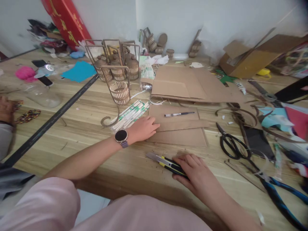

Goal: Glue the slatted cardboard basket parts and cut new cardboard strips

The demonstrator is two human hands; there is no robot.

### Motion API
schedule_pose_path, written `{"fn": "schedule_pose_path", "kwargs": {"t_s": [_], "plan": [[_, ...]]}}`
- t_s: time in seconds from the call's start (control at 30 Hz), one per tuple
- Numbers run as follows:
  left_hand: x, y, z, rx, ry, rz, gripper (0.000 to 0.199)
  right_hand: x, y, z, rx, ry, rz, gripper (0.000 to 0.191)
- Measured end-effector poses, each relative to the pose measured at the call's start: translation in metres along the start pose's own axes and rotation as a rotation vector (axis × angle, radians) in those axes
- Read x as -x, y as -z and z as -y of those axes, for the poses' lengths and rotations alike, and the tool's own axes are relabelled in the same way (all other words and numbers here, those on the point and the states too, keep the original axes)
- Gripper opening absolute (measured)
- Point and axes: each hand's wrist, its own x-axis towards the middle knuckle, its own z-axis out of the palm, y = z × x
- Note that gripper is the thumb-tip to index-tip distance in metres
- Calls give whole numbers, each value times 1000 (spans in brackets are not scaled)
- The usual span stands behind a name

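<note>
My left hand (145,128), a watch on its wrist, lies on the left edge of small cut cardboard pieces (183,136), fingers stretched out and holding nothing. Just beyond it are paper-wrapped sticks (133,112). A pen (179,114) lies on the cardboard. Near the table's front edge, my right hand (192,170) is closed round the handle of a yellow and black utility knife (166,163). Its blade is out and points left, apart from the cardboard. Part of the handle is hidden under my fingers.
Small bamboo baskets (119,93) with tall handles stand at the back left. Larger cardboard sheets (178,81) lie behind the small pieces. Black scissors (232,144) and blue-handled pliers (271,186) are on the right. Another person's hand (6,109) shows at far left.
</note>
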Motion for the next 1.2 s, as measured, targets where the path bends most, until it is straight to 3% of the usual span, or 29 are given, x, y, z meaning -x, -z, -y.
{"fn": "schedule_pose_path", "kwargs": {"t_s": [0.1, 0.23, 0.3, 0.43, 0.63, 0.9, 1.03, 1.2], "plan": [[14, 6, 3, 19, 111, -69, 29, 2, 4, -5, -69, -57, 10, 26], [44, 13, -4, 115, 333, -102, 27, 12, 26, -47, -86, -311, -196, 30], [56, 12, -15, 214, 347, -73, 28, 12, 37, -72, -66, -463, -275, 33], [61, 3, -40, 372, 286, -50, 22, 1, 44, -99, -147, -671, -194, 41], [54, -12, -55, 300, 281, -29, 23, -3, 32, -95, -212, -676, -82, 48], [54, -17, -82, 74, 171, -73, 24, -3, 34, -86, -213, -699, -133, 43], [52, -15, -90, 222, 109, -103, 19, -7, 37, -77, -214, -747, -124, 47], [49, -11, -85, 442, 108, -260, 8, -7, 42, -71, -227, -797, -180, 53]]}}
